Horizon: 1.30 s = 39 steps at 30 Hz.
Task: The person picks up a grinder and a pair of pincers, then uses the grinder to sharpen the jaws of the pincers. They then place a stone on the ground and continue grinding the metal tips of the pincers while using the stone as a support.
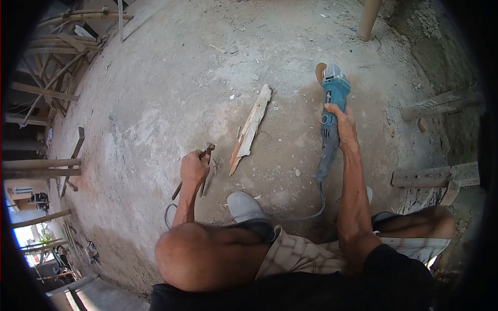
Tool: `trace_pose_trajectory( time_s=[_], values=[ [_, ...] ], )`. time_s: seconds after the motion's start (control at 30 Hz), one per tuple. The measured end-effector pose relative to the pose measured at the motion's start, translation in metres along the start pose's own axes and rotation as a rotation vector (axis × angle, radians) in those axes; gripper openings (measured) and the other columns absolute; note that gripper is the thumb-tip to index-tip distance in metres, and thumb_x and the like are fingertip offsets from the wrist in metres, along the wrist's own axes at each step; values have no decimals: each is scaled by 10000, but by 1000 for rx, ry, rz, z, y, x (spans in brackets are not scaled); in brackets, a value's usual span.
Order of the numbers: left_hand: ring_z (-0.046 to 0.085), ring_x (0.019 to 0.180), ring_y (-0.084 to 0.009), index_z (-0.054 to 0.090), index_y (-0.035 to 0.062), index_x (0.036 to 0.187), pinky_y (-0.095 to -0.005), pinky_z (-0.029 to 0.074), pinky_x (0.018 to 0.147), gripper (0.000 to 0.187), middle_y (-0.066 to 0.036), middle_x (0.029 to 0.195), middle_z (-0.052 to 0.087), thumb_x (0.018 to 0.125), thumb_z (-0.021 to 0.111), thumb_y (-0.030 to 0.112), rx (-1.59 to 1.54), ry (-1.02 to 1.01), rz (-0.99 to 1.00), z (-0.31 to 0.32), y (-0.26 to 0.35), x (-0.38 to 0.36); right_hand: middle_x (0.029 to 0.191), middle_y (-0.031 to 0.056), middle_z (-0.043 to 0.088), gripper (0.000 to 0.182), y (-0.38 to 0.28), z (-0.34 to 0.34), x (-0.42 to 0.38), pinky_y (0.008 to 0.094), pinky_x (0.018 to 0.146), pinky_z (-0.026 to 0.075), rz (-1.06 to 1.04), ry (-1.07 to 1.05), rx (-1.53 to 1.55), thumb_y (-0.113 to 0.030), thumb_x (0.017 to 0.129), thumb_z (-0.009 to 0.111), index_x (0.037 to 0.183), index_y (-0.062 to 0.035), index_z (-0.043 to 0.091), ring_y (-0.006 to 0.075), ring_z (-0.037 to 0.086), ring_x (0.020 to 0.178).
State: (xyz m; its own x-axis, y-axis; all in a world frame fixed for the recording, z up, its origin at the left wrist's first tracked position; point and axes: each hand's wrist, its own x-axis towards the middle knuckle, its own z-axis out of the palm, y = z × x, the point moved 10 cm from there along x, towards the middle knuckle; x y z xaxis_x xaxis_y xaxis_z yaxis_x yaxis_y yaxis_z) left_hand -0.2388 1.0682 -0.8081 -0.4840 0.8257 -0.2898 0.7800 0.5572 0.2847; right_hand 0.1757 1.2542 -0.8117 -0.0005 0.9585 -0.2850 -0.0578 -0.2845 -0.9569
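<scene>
My right hand [342, 124] is wrapped round the body of a blue-green angle grinder [336, 96]. The grinder's brown disc [320, 74] points away from me, and its cable [322, 199] runs back toward my feet. Close to the floor, my left hand [194, 168] is closed on dark metal pincers [209, 147]. Their jaws stick out past my fingers, and the two handles hang apart below. Between my hands lies a long splintered piece of wood [252, 127], pale on top with an orange-brown broken edge.
Small debris is scattered over the dusty concrete floor [155, 93]. Wooden poles and planks [46, 93] are stacked along the left. A post [368, 20] stands at the far right, and timber beams [433, 176] jut in from the right side. My shoe [244, 206] rests near the cable.
</scene>
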Motion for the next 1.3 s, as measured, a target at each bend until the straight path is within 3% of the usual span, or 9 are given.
trace_pose_trajectory(
  time_s=[0.23, 0.3, 0.47, 0.7, 0.77, 0.97, 1.0, 1.13, 1.3],
  values=[
    [662, 881, -351, 703, 93, 969, -459, 515, 738, 213, -150, 915, 697, 854, 663, 268, 178, 42, 291, 1, 73, 60, 732, 44, 575, 425, 1, -17, -9, 269, 498, 511, 5, 87, -47, -337, 749, 702, 984, -14, 556, 132, 617, 576],
    [662, 846, -350, 699, 95, 976, -451, 519, 717, 215, -134, 897, 700, 872, 642, 273, 188, 6, 351, 24, 93, 76, 811, 62, 546, 668, 3, -14, -12, 252, 514, 473, 69, 58, -2, -387, 664, 747, 1118, 44, 515, 130, 561, 622],
    [656, 803, -341, 691, 96, 938, -455, 521, 693, 163, -90, 863, 682, 875, 618, 227, 289, 157, 708, 53, 148, 78, 795, 52, 545, 579, -7, -15, -16, 246, 485, 463, 38, 67, 7, -367, 676, 744, 1055, 22, 540, 115, 557, 606],
    [658, 857, -362, 691, 86, 1002, -451, 528, 721, 267, -137, 896, 691, 858, 657, 308, 262, -60, 620, 76, 149, 95, 759, 23, 542, 455, -13, -14, -21, 251, 489, 463, 50, 45, 42, -324, 701, 738, 978, -12, 557, 106, 549, 594],
    [664, 906, -372, 623, 30, 1140, -439, 533, 761, 542, -203, 928, 686, 806, 719, 446, 240, -275, 481, 81, 147, 91, 758, 22, 542, 455, -8, -15, -18, 250, 495, 464, 39, 56, 50, -323, 699, 737, 979, -12, 557, 105, 548, 595],
    [668, 928, -387, 463, -58, 1284, -440, 529, 800, 906, -270, 1006, 668, 667, 827, 496, 305, -244, 367, 92, 153, 70, 756, 19, 542, 455, -12, -14, -17, 248, 507, 453, -1, 69, 37, -324, 702, 732, 991, -17, 563, 100, 533, 586],
    [667, 939, -399, 508, -47, 1205, -443, 533, 814, 752, -272, 959, 674, 681, 835, 382, 268, -186, 357, 83, 157, 68, 746, 13, 541, 429, -12, -15, -18, 241, 487, 436, -11, 73, 43, -328, 714, 728, 982, -34, 570, 96, 524, 571],
    [669, 952, -404, 618, -85, 1071, -424, 527, 847, 579, -308, 979, 667, 704, 799, 324, 12, -204, 324, 81, 142, 82, 750, 14, 534, 430, -5, -19, -18, 245, 489, 430, 8, 129, 29, -338, 707, 729, 974, -41, 568, 94, 518, 581],
    [707, 794, -329, 610, -81, 1075, -395, 547, 730, 555, -251, 856, 696, 731, 777, 322, -65, -203, 258, 101, 131, 80, 713, 3, 507, 420, -7, -20, -17, 243, 489, 434, -20, 127, 14, -329, 711, 721, 968, -36, 564, 96, 515, 566]
  ],
)
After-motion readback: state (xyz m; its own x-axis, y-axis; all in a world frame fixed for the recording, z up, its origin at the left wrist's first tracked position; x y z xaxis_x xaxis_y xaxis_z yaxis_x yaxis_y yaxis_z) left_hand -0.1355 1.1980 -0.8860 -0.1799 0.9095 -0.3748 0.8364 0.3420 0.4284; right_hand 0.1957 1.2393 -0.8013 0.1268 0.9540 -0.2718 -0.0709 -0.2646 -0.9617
